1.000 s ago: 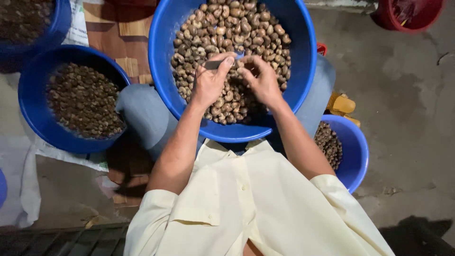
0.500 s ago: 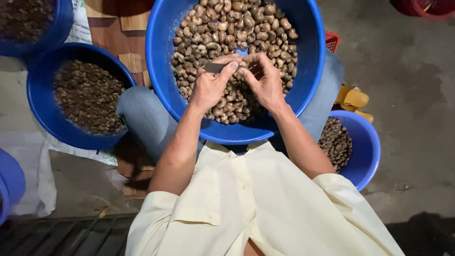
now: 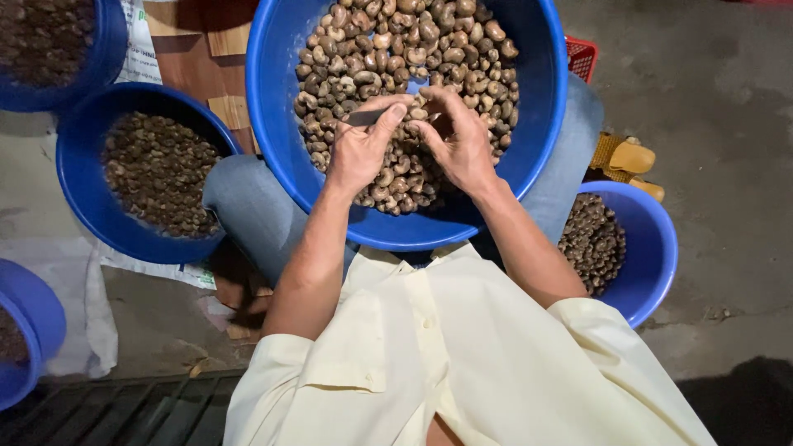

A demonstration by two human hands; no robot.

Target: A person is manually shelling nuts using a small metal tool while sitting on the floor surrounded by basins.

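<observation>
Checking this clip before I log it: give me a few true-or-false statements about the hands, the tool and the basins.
1. The left hand holds a thin metal tool over the big blue basin. True.
2. The big blue basin rests on the floor beside the person. False: it sits on the person's lap, across the knees.
3. The right hand is close to the left hand, above the nuts. True.
4. The basin at the left is red. False: it is blue and holds darker, smaller pieces.
5. Another blue basin stands at the person's right side. True.
6. The nuts in the big basin are all white and peeled. False: they are brown and tan.
</observation>
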